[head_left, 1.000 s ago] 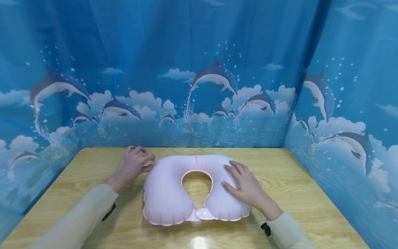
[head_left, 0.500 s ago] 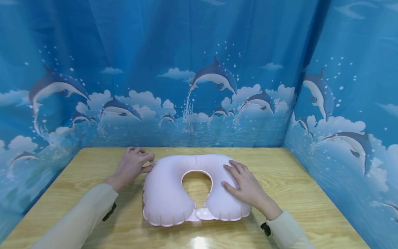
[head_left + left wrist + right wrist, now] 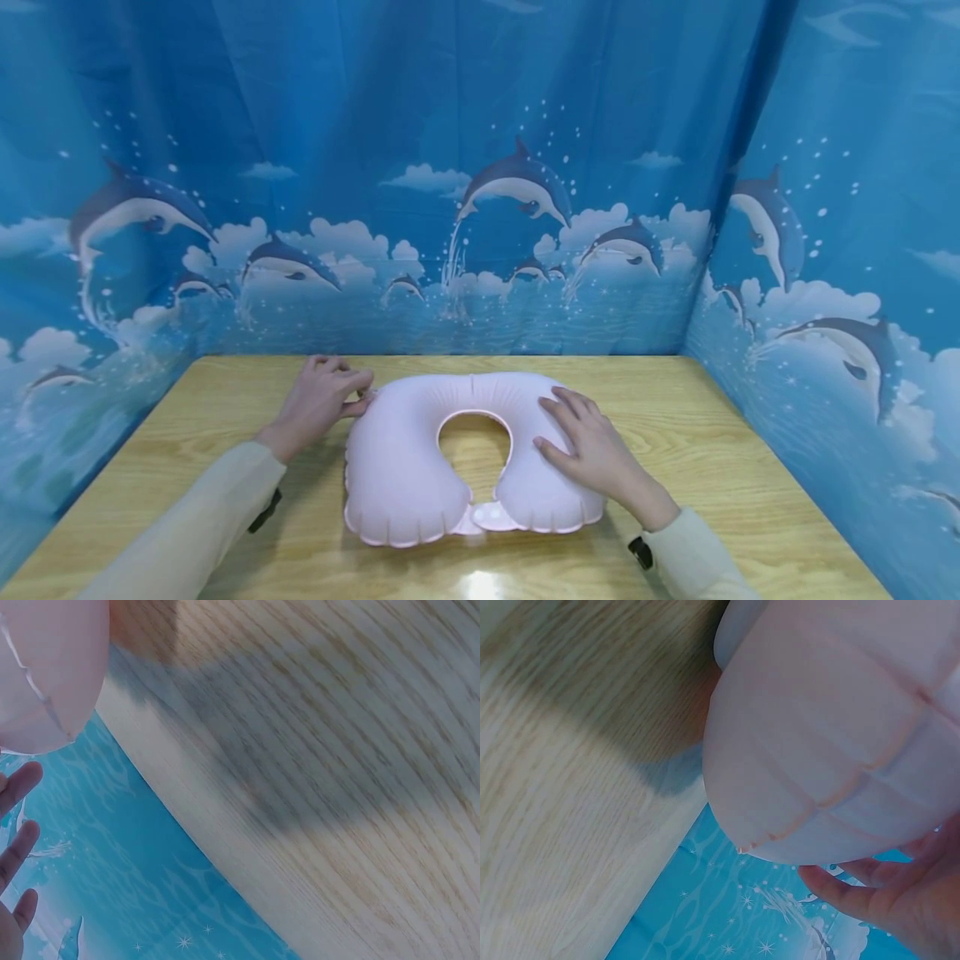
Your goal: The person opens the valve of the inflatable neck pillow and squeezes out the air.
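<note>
A pale pink inflatable neck pillow (image 3: pixel 405 467) lies puffed up on the wooden table, its two ends toward the person. A short snap tab (image 3: pixel 491 517) joins those ends. At the pillow's far left corner, the left hand (image 3: pixel 317 408) pinches a small pale nub between thumb and index finger. The right hand (image 3: pixel 598 450) rests on the right lobe with fingers spread. In the left wrist view, a few fingertips (image 3: pixel 19 851) show below the pillow's rounded side (image 3: pixel 52 675). Fingers (image 3: pixel 840 892) of the right hand lie against its seamed side (image 3: pixel 817 750) in the right wrist view.
The wooden table (image 3: pixel 720 492) reaches back to a blue dolphin-print curtain (image 3: pixel 360 150), which also hangs along the left and right sides. Both forearms wear light sleeves (image 3: pixel 187 521), with a small black piece (image 3: pixel 641 552) by the right cuff.
The left thumb and index finger shift very slightly at the pillow's corner. The pillow and the right hand stay in place.
</note>
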The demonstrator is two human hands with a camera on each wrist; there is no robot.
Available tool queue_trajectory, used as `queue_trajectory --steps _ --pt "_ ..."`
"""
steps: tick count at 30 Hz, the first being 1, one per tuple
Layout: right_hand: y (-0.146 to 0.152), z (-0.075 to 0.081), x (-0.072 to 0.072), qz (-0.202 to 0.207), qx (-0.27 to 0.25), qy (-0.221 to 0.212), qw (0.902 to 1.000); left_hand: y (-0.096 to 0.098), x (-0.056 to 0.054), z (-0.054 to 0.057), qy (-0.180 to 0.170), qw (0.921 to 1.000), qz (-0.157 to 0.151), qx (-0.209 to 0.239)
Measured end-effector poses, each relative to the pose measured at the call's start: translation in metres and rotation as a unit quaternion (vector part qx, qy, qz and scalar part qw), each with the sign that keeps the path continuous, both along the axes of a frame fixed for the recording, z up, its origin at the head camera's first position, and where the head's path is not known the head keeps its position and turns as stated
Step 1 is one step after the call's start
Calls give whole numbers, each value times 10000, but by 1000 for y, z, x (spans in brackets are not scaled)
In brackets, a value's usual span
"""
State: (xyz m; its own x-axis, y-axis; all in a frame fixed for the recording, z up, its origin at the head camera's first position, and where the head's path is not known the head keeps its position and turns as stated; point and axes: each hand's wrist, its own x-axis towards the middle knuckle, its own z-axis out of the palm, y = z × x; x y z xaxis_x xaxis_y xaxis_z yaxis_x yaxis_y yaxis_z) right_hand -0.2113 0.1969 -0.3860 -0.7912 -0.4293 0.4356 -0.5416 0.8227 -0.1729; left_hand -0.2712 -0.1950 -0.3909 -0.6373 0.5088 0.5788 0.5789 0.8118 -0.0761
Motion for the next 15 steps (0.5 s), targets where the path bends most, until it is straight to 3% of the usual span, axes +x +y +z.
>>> queue_trajectory --steps 15 --pt "0 0 1 -29 4 -27 10000 0 1 -1 -138 9999 -27 -12"
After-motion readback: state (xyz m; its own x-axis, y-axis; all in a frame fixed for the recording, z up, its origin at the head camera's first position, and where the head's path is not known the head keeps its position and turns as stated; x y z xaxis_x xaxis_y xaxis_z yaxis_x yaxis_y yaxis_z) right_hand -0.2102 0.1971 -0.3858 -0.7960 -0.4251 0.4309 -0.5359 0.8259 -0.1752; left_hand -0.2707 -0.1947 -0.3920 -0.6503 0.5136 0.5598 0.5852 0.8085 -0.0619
